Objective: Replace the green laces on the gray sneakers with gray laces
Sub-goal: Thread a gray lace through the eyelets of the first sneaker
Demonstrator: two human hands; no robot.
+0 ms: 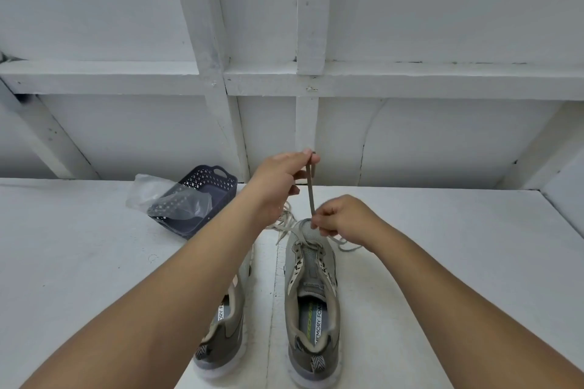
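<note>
Gray lace (311,189) stretched taut between raised left hand (281,180) and right hand (343,218).

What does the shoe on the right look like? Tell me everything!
The right sneaker is gray mesh with tan trim, a pale sole and a striped heel tab. It stands upright on the white table, toe pointing away. Its eyelets are mostly empty. The right hand hovers above its toe, pinching a gray lace.

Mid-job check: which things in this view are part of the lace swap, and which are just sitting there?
In the job:
left hand and right hand, both pinching the gray lace
right sneaker
left sneaker
loose laces by the toes

Lying about:
dark basket
clear plastic bag
</note>
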